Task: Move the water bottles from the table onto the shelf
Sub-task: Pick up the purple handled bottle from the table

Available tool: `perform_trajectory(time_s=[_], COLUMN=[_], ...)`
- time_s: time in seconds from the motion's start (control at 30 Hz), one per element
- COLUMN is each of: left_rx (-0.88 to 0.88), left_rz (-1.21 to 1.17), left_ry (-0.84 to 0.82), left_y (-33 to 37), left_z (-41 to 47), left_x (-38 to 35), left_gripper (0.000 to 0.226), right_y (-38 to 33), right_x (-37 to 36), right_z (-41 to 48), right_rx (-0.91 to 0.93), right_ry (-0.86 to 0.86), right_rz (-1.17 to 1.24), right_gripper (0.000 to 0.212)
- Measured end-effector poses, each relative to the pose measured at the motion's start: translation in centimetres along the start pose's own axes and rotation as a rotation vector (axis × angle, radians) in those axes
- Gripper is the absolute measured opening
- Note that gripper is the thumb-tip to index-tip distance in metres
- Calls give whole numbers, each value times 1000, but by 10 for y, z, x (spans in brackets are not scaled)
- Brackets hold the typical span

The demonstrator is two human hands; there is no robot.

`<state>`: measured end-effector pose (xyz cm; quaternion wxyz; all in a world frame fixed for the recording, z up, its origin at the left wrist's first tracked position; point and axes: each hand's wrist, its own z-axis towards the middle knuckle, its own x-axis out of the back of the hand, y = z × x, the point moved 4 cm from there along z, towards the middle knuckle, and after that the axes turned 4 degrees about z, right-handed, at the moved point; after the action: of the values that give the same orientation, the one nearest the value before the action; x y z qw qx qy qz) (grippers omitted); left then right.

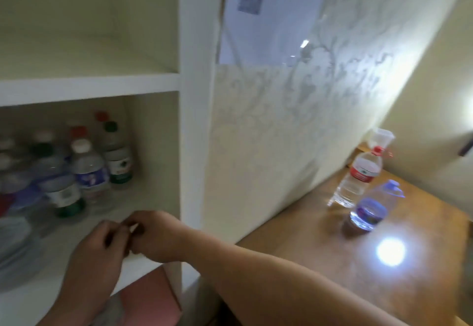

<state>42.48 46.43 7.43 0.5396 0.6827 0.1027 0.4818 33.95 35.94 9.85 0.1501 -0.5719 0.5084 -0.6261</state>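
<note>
Two water bottles stand on the wooden table (320, 269) at the right: a clear one with a red cap and label (358, 177) and a shorter one with a blue cap and label (372, 207). Several bottles (89, 169) with white, red and green caps crowd the lower white shelf (151, 197) at the left. My left hand (99, 246) and my right hand (156, 233) meet at the shelf's front edge with their fingers curled and touching each other. Neither holds a bottle. The picture is blurred.
The upper shelf compartment (89, 51) has nothing in it. A white upright post (194, 120) divides the shelf from the wallpapered wall. A clear plastic cup (381, 137) stands at the table's far end. A pink object (151, 297) lies below the shelf.
</note>
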Motion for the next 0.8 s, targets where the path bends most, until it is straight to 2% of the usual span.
perform_trajectory(time_s=[0.13, 0.27, 0.4, 0.5, 0.63, 0.8], left_rx=[-140, -284, -379, -416, -436, -436], left_rz=[70, 68, 98, 136, 179, 219], left_ry=[-308, -549, -623, -627, -681, -755], left_y=[22, 59, 105, 135, 173, 236], left_z=[-16, -27, -26, -21, -26, -35], left_x=[-84, -163, -225, -272, -346, -472], left_gripper=[21, 16, 18, 13, 7, 35], right_y=[94, 194, 281, 328, 395, 487], right_x=[64, 142, 209, 244, 287, 358], right_z=[-68, -159, -243, -292, -338, -368], right_rx=[-213, -429, -630, -738, -798, -887], right_ry=[82, 267, 420, 483, 515, 574], right_rz=[-54, -91, -119, -186, -182, -121], right_gripper=[29, 25, 6, 5, 14, 50])
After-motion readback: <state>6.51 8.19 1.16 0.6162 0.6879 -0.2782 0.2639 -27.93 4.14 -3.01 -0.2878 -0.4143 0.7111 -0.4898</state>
